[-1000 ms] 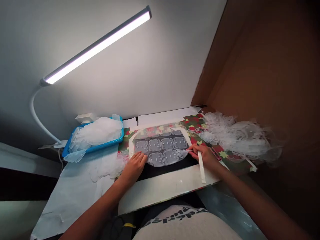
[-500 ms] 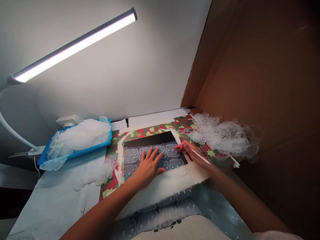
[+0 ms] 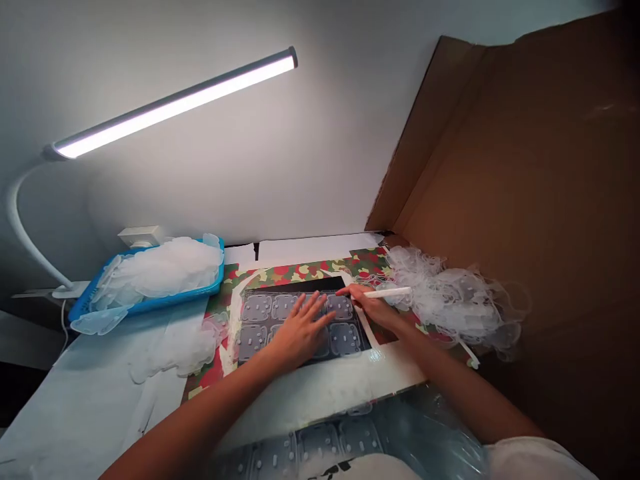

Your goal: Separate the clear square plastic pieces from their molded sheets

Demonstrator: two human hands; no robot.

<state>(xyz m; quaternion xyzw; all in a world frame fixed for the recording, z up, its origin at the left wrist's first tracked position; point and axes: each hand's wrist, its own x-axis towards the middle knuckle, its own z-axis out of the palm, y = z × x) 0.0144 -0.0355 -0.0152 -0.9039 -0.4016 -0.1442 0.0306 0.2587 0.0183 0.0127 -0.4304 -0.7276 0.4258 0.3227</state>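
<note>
A translucent plastic sheet [image 3: 256, 308] with rows of moulded, rounded shapes lies over a black panel [image 3: 327, 285] on the worktable. My left hand [image 3: 304, 330] presses on the sheet with its fingers spread. To the right of it, my right hand [image 3: 371, 304] is closed around a slim white pen-like tool [image 3: 393, 292]. Its tip, by the sheet's upper right shapes, is hidden by my fingers. Further moulded film [image 3: 315, 445] hangs at the front edge by my lap.
A blue tray [image 3: 173, 303] heaped with translucent cut pieces [image 3: 170, 267] stands at the left. More pieces [image 3: 177, 350] lie on white paper before it. Tangled clear trimmings [image 3: 460, 297] pile up at the right, against a cardboard wall [image 3: 525, 167]. A lit lamp [image 3: 175, 107] hangs above.
The sheet now lies differently on the panel, with more film at my lap. My left hand moved from its left edge onto the middle. My right hand let go of its corner and moved up-left.
</note>
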